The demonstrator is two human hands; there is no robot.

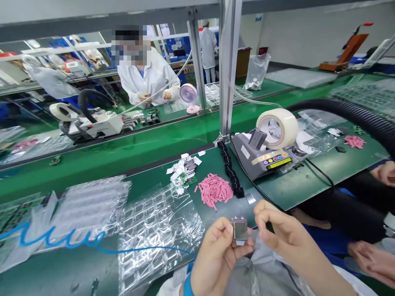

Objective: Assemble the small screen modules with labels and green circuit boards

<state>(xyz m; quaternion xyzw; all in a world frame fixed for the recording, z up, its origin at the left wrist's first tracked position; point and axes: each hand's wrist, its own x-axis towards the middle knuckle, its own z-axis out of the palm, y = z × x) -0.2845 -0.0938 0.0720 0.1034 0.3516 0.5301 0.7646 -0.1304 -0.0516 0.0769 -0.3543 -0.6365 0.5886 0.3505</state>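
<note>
My left hand (217,250) grips a small square display module (240,230) with a dark screen and pale rim, held up over my lap at the bench edge. Just right of it, my right hand (282,234) has its thumb and forefinger curled close together in a pinch. Whatever may be between those fingertips is too small to make out. Beyond the hands are a heap of pink strips (215,190) and a small flat silvery piece (250,198). White-tabbed parts (184,167) are piled farther back. A blue band with a coiled cord (61,238) circles my left wrist.
Clear compartment trays (151,238) cover the bench on the left. A grey tape machine (262,158) carries a large tape roll (277,128), with a black hose (345,111) behind. A metal post (230,74) rises at the back. Another person's hands (370,259) are at right.
</note>
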